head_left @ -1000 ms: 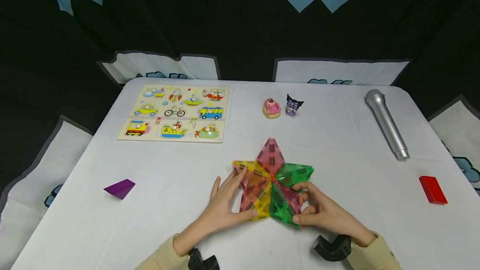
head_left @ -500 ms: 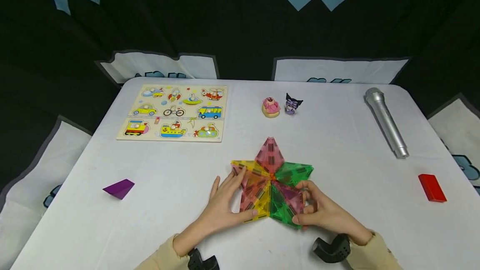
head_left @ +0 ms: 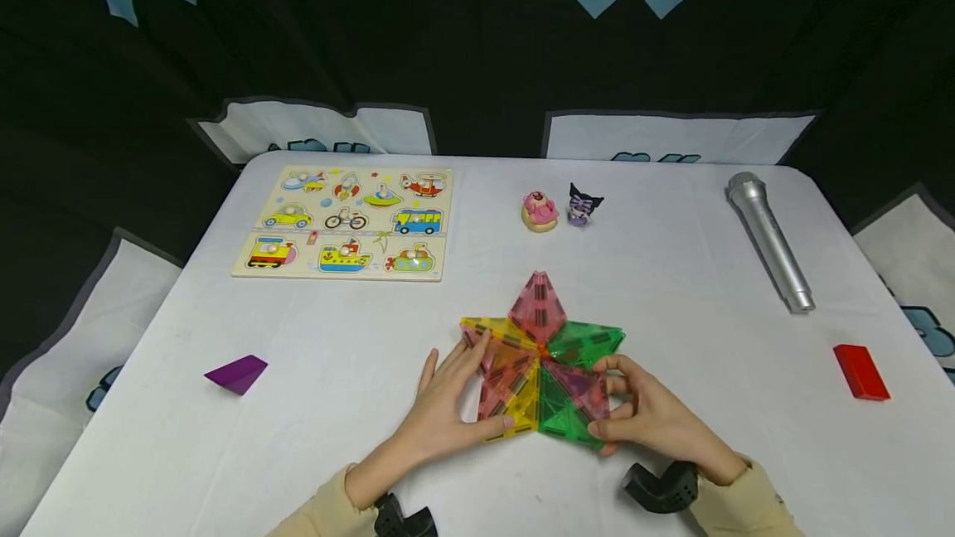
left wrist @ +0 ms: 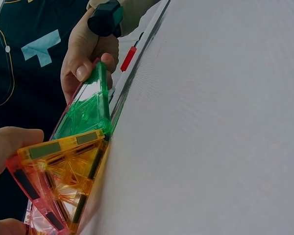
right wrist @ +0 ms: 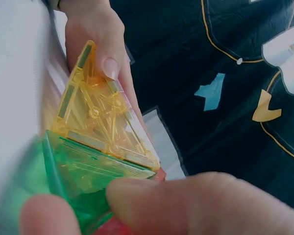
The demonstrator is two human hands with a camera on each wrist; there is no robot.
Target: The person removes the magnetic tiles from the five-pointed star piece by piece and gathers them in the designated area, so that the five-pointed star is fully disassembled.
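Note:
A star-like shape of translucent magnetic tiles (head_left: 548, 367) lies on the table in the head view, with red, yellow and green points meeting at one centre. My left hand (head_left: 443, 417) holds its left side, fingers on the upper yellow and red part and thumb on the lower yellow tile (head_left: 525, 404). At the lower right, my right hand (head_left: 649, 413) pinches the outer end of a red tile (head_left: 585, 388) beside a green tile (head_left: 559, 408). The left wrist view shows raised yellow faces (left wrist: 71, 169) between two digits. Fingertips under the right-hand tiles are partly hidden.
A wooden peg puzzle (head_left: 346, 226) sits at the back left. Two small figurines (head_left: 540, 211) stand behind the star. A silver microphone-shaped cylinder (head_left: 772, 243) and a red block (head_left: 861, 372) lie to the right, a purple wedge (head_left: 237, 374) to the left.
My right hand has shifted slightly right, and the red tile's outer end has moved outward with it. My left hand and the rest of the star have stayed nearly still.

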